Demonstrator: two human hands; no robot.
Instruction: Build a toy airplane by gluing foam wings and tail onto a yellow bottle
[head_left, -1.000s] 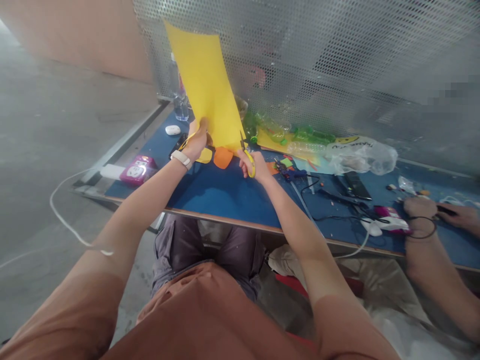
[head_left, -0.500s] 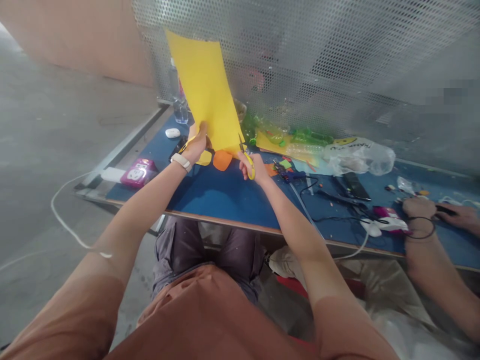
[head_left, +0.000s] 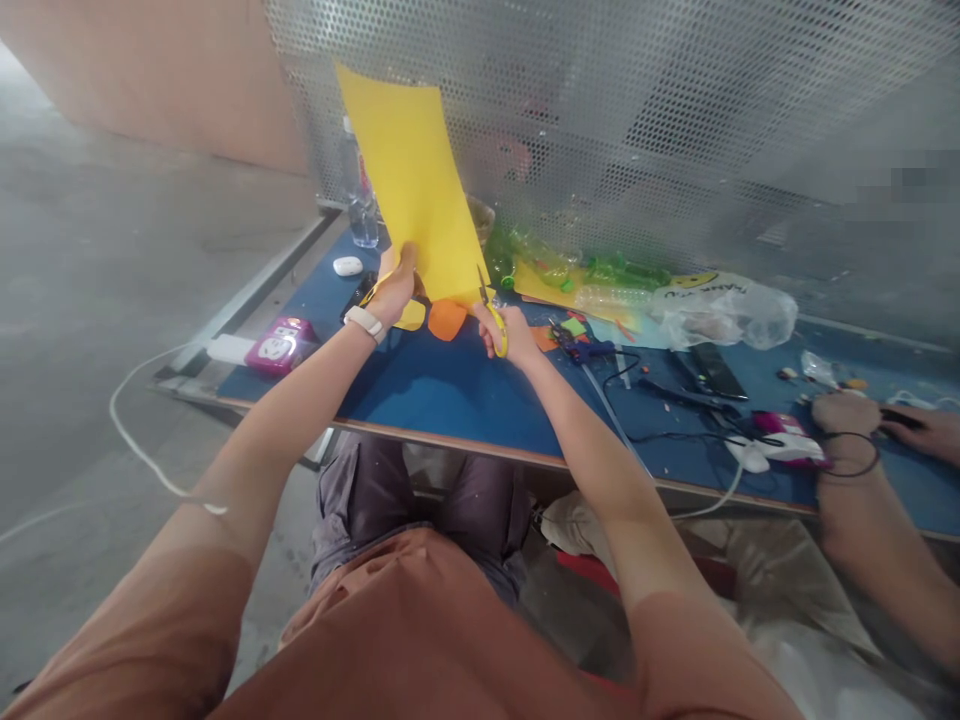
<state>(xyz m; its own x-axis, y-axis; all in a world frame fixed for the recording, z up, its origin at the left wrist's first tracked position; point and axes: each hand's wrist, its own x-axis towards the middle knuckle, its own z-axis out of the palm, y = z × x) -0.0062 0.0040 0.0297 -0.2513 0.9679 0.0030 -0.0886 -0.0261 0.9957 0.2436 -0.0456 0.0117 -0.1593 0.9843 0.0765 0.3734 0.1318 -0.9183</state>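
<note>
From the head camera, the person's left hand (head_left: 395, 287) pinches the lower edge of a tall yellow paper sheet (head_left: 409, 180), which stands upright above the blue worktop (head_left: 450, 385). Just right of it, the right hand (head_left: 504, 330) is closed through the handles of yellow-handled scissors (head_left: 491, 305), their blades at the sheet's bottom edge. An orange paper scrap (head_left: 447, 319) lies between the two hands. Left of the left hand sit a pink box (head_left: 279, 345) and a small white case (head_left: 347, 265). Beyond the hands rises a perforated metal screen (head_left: 637, 120); grey concrete floor (head_left: 97, 270) spreads leftward. Far right, another person's hand (head_left: 844, 415) rests on the worktop.
</note>
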